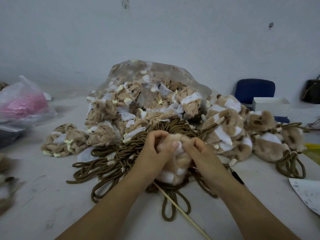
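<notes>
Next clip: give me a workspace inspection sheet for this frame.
Surface: pale table, scuffed.
Job's things: plush toy held over a pile of brown cords; stick beneath it.
Clutter: clear bag of fabric skins, toy heap on the right, pink bag on the left, paper.
Hands: left hand and right hand both grip the plush toy.
Cables: nothing seen.
Surroundings: white wall, blue chair.

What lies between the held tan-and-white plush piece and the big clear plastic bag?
A heap of dark brown looped cords with cream beads, per the head view.
</notes>
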`<action>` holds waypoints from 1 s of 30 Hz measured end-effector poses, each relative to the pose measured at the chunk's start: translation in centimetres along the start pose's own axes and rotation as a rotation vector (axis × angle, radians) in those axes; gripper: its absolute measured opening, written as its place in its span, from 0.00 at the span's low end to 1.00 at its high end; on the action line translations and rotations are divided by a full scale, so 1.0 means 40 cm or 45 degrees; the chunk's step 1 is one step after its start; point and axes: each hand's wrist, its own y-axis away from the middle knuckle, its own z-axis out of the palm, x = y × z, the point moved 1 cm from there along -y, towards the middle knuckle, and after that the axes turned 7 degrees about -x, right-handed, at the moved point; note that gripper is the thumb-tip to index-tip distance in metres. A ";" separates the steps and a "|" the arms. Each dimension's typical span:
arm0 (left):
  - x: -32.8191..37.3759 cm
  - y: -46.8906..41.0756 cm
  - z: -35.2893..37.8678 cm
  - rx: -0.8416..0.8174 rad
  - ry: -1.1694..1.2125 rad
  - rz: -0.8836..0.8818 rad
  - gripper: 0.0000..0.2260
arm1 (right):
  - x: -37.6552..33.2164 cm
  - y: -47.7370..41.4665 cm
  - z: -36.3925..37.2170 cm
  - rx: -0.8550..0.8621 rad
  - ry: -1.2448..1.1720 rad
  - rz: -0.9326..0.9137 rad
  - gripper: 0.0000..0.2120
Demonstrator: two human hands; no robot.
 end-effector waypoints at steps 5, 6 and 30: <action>-0.004 -0.006 -0.003 -0.084 -0.045 0.011 0.16 | -0.007 0.005 0.009 -0.059 0.091 -0.122 0.11; -0.003 -0.006 -0.004 -0.075 -0.064 0.017 0.14 | -0.007 0.006 0.011 -0.079 0.118 -0.120 0.12; -0.016 -0.009 -0.007 0.356 -0.222 -0.014 0.13 | -0.027 0.021 0.046 0.541 1.090 -0.640 0.12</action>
